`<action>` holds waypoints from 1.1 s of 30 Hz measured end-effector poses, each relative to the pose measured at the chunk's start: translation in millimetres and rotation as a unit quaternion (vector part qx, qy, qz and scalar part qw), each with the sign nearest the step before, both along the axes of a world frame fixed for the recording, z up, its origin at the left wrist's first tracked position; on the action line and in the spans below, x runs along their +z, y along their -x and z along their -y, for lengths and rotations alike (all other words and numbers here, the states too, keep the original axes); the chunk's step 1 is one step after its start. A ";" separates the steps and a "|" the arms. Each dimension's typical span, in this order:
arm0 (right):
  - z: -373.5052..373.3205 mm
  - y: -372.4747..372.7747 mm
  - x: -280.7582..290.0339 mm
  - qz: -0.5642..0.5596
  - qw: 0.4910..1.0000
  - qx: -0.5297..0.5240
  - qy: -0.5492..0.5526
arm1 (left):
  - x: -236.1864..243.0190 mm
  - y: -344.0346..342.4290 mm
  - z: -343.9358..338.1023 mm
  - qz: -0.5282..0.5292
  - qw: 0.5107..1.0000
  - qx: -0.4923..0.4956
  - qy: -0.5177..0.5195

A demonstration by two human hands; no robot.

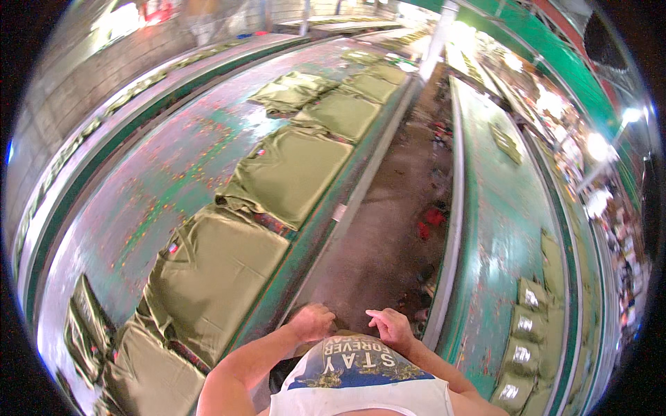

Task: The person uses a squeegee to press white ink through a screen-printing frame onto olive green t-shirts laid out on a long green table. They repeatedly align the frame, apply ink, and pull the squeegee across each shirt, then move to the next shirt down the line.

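My left hand (313,322) is in front of my waist, above the aisle floor, with its fingers curled in. Whatever it may hold is hidden. My right hand (393,328) hovers a little to the right, its index finger stretched toward the left hand and a small gap below that finger. I see nothing in it. Neither hand touches the tables. Nearest on the left, an olive-green shirt (215,277) lies flat on the long table (125,201), a small label at its neck. Another olive shirt (295,170) lies just beyond it.
More olive shirts (340,114) continue up the left table. A second long table (485,229) runs along my right, with several olive pieces (531,326) bearing white patches. Between the tables is a dark aisle floor (374,229) with red items (431,220). A white post (438,38) rises ahead.
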State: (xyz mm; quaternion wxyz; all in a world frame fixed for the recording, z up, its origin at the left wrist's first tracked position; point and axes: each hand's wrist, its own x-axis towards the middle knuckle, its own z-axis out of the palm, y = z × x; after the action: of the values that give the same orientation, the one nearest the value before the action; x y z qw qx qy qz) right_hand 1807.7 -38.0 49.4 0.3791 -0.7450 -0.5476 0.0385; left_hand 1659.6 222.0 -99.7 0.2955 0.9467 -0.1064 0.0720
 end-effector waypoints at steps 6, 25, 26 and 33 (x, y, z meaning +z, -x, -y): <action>-58.0 -53.3 -3.6 -0.051 0.994 0.090 -0.034 | 23.8 3.8 1.8 0.064 0.995 0.029 0.065; -202.8 0.6 -18.9 -0.104 0.905 0.406 -0.067 | 137.1 146.7 73.0 -0.092 0.799 0.325 0.498; -208.8 17.5 -17.0 -0.101 0.903 0.413 -0.067 | 142.7 161.3 77.3 -0.113 0.796 0.316 0.504; -215.2 181.3 -7.9 -0.109 0.867 0.482 -0.059 | 147.2 305.4 120.0 -0.047 0.790 0.358 0.495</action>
State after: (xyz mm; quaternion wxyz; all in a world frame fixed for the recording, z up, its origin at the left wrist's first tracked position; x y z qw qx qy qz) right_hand 1626.4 177.2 41.5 0.4139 -0.3558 -0.7950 0.2648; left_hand 1354.2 102.0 47.4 0.6810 0.6437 0.3047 0.1706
